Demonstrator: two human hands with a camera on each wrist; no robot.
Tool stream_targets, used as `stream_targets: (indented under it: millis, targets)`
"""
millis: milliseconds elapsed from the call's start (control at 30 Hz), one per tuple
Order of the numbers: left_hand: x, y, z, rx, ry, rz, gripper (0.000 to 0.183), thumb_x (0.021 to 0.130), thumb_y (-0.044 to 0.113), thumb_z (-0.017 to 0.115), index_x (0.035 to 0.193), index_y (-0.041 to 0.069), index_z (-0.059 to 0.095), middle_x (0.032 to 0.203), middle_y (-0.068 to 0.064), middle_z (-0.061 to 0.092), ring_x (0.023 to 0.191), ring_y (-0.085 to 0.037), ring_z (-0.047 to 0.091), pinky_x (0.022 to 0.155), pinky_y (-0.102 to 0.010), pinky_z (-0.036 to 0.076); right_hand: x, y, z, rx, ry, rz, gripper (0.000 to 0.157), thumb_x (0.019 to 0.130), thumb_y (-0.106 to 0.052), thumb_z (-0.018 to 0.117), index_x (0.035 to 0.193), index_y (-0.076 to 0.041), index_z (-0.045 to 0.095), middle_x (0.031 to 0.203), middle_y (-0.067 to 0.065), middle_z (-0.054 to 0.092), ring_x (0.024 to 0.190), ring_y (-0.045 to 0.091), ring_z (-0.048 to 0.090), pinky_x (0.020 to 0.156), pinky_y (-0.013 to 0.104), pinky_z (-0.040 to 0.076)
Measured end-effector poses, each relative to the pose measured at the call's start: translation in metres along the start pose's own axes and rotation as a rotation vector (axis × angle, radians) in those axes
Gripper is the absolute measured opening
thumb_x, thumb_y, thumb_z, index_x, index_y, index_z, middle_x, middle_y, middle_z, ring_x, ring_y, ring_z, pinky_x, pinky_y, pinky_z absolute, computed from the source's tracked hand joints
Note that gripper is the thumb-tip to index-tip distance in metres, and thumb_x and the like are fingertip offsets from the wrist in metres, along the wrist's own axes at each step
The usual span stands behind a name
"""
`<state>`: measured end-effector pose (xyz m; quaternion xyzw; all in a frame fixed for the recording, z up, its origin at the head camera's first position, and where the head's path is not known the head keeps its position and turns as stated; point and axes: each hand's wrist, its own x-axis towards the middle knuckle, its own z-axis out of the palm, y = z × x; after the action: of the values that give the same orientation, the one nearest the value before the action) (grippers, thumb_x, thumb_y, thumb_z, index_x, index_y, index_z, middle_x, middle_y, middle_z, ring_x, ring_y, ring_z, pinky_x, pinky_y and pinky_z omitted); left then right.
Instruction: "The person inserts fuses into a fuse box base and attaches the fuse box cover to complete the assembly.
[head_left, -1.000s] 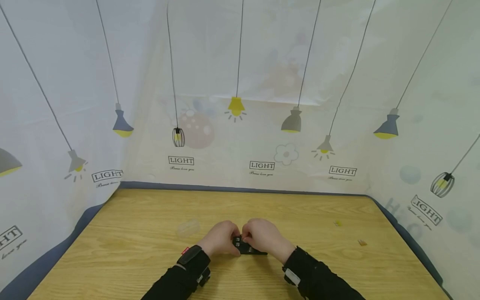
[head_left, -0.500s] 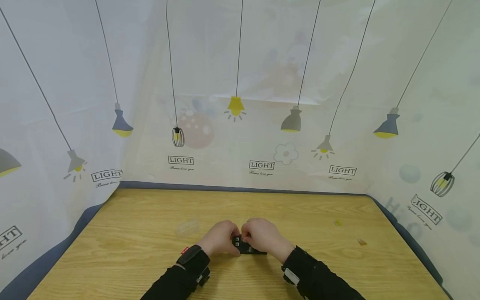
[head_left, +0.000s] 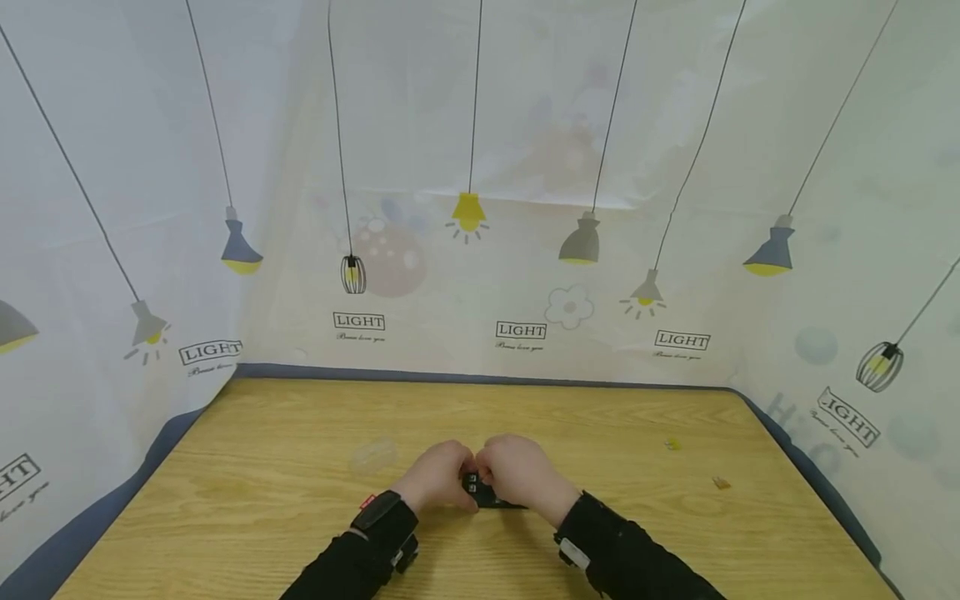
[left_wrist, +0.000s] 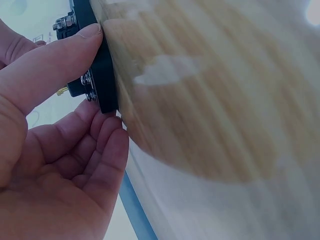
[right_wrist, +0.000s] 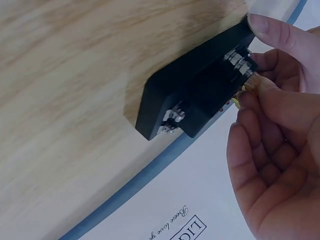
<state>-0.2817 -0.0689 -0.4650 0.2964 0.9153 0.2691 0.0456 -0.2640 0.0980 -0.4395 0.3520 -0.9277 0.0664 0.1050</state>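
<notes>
A small black plastic base with metal screw terminals at both ends stands on the wooden table. My left hand grips its left end, the thumb pressed on the black edge and the other fingers curled below. With thumb and forefinger, my right hand pinches the screw terminal at that same end, seen in the right wrist view; the fingertips partly hide it. Close to them shows a small yellow metal part, also visible beside the base in the left wrist view.
A clear plastic piece lies on the table to the left. Two small yellowish bits, one farther back and one nearer, lie to the right. A printed curtain surrounds the table's back and sides.
My right hand has shifted slightly left over the base, and the whole head view has drifted a little. The left hand keeps its grip.
</notes>
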Motion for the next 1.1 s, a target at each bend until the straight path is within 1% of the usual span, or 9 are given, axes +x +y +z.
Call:
stream_targets:
  millis: [133,300,367,567,667,833,933,1033,1100]
  targets:
    - [0.001,-0.001,0.0,0.01,-0.001,-0.009,0.032,0.055,0.022,0.084,0.076,0.012,0.062,0.069,0.002,0.054,0.06,-0.01,0.041,0.056,-0.026,0.038,0.002,-0.002,0.001,-0.065,-0.003,-0.007,0.025,0.077,-0.007,0.064,0.059,-0.02,0.052,0.06,-0.009,0.038,0.055,0.007,0.036,0.05,0.019,0.033]
    - [0.0,0.0,0.0,0.007,0.0,0.003,0.031,0.055,0.021,0.084,0.077,0.014,0.064,0.069,0.003,0.058,0.059,-0.008,0.041,0.056,-0.025,0.039,0.003,-0.004,0.004,-0.169,0.0,-0.03,0.024,0.08,-0.011,0.064,0.062,-0.021,0.053,0.06,-0.008,0.04,0.055,0.007,0.038,0.049,0.02,0.036]
    - [0.0,0.0,0.0,0.002,0.0,0.005,0.03,0.055,0.02,0.084,0.076,0.014,0.064,0.069,0.003,0.058,0.058,-0.007,0.04,0.055,-0.025,0.038,0.003,-0.004,0.004,-0.191,0.0,-0.04,0.021,0.08,-0.012,0.064,0.064,-0.021,0.054,0.06,-0.007,0.042,0.056,0.007,0.039,0.049,0.02,0.038]
    - [-0.001,0.0,0.0,-0.006,0.0,-0.001,0.028,0.056,0.02,0.084,0.073,0.014,0.063,0.065,0.003,0.056,0.056,-0.008,0.037,0.053,-0.025,0.035,0.003,-0.004,0.003,-0.207,-0.011,-0.048,0.018,0.08,-0.014,0.065,0.066,-0.021,0.057,0.061,-0.007,0.044,0.056,0.007,0.041,0.05,0.021,0.039]
    - [0.0,0.0,0.0,-0.002,-0.004,-0.001,0.028,0.056,0.021,0.084,0.075,0.014,0.063,0.066,0.003,0.056,0.057,-0.008,0.038,0.054,-0.025,0.036,0.002,-0.003,0.005,-0.187,-0.014,-0.047,0.018,0.08,-0.013,0.065,0.067,-0.021,0.057,0.061,-0.007,0.043,0.057,0.007,0.041,0.05,0.021,0.038]
    - [0.001,-0.002,0.001,0.006,-0.007,-0.002,0.031,0.056,0.023,0.084,0.078,0.016,0.064,0.07,0.006,0.057,0.059,-0.008,0.043,0.056,-0.025,0.039,0.001,0.001,0.007,-0.113,-0.004,-0.032,0.021,0.08,-0.011,0.065,0.066,-0.021,0.053,0.062,-0.008,0.039,0.057,0.007,0.037,0.051,0.02,0.033]
    - [0.001,-0.004,0.002,0.014,-0.005,-0.003,0.031,0.056,0.024,0.084,0.078,0.016,0.064,0.068,0.007,0.054,0.059,-0.008,0.04,0.055,-0.025,0.037,0.001,0.002,0.006,-0.069,0.008,-0.044,0.023,0.08,-0.009,0.065,0.065,-0.02,0.051,0.062,-0.008,0.037,0.057,0.008,0.036,0.051,0.02,0.031]
    - [0.001,-0.004,0.002,0.009,-0.002,0.003,0.029,0.057,0.022,0.084,0.076,0.015,0.063,0.064,0.007,0.049,0.057,-0.009,0.037,0.053,-0.025,0.034,0.0,0.004,0.004,-0.023,0.004,-0.06,0.022,0.081,-0.01,0.065,0.066,-0.02,0.052,0.064,-0.009,0.039,0.058,0.007,0.036,0.053,0.019,0.033]
    - [0.001,-0.004,0.002,0.004,0.0,0.013,0.028,0.057,0.021,0.083,0.074,0.015,0.063,0.063,0.007,0.046,0.056,-0.009,0.036,0.053,-0.024,0.033,0.0,0.006,0.004,0.014,-0.015,-0.053,0.02,0.082,-0.011,0.065,0.067,-0.02,0.053,0.065,-0.01,0.04,0.059,0.006,0.037,0.055,0.019,0.035]
